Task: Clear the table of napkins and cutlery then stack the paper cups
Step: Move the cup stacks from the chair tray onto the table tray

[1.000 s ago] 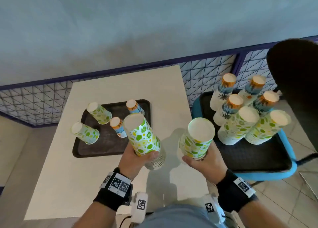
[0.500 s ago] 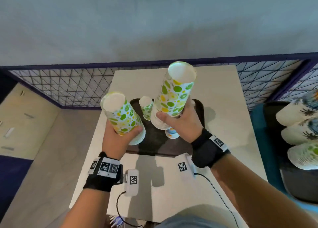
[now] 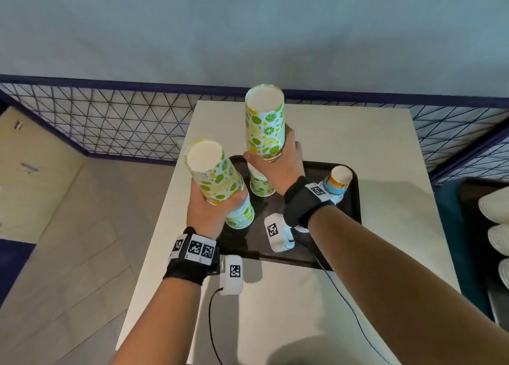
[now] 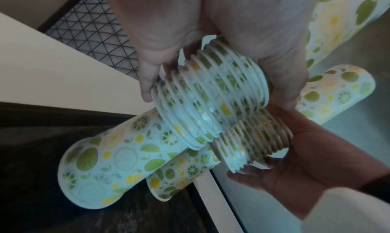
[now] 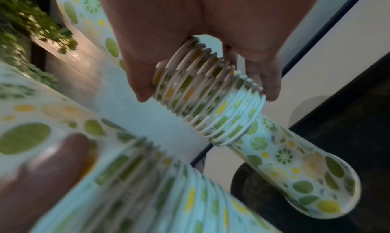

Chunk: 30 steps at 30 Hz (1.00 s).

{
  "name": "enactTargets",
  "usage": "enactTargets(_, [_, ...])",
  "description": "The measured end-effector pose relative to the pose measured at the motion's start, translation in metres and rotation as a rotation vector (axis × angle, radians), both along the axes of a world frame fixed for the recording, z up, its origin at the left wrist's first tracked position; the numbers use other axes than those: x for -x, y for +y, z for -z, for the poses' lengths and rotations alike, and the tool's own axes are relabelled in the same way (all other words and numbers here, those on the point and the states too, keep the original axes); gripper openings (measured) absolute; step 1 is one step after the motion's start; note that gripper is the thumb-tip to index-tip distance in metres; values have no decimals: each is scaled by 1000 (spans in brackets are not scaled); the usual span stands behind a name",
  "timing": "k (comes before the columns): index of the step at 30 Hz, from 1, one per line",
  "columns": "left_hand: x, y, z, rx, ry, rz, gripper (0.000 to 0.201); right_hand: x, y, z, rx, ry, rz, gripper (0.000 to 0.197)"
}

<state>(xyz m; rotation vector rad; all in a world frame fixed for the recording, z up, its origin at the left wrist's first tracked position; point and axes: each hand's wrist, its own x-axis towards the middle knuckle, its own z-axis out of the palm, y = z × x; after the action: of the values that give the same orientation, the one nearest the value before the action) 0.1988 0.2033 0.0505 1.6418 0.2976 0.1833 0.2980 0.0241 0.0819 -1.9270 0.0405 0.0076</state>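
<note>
head view: left hand point(image 3: 205, 213) and right hand point(image 3: 281, 169) each wrap a lime cup stack point(image 3: 216, 178); orange cup point(image 3: 337, 184) on tray point(image 3: 355, 199) left, maybe more hidden.

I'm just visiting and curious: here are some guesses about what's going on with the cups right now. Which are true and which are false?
1. Each hand grips a stack of upside-down paper cups printed with green and yellow citrus slices. True: the left hand holds the left citrus stack, the right hand the right citrus stack.
2. The dark rectangular tray sits on the floor. False: it lies on the white table.
3. An orange and blue paper cup stands upside down on the tray. True.
4. Forks and napkins lie on the tray. False: none show there.
5. The right citrus stack is held lower than the left. False: it appears raised higher.
</note>
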Motion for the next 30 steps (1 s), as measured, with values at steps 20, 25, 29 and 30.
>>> enactTargets(20, [-21, 5, 96, -138, 267, 31, 108, -17, 30, 80, 237, 239, -42, 98])
enactTargets(25, [-23, 1, 94, -148, 290, 29, 110, -23, 34, 75, 270, 260, -37, 95])
enactTargets(29, [-21, 2, 88, -156, 316, 40, 114, -23, 35, 67, 257, 318, -48, 99])
enactTargets(30, [-19, 2, 85, -150, 310, 43, 117, -20, 33, 63, 250, 330, -51, 102])
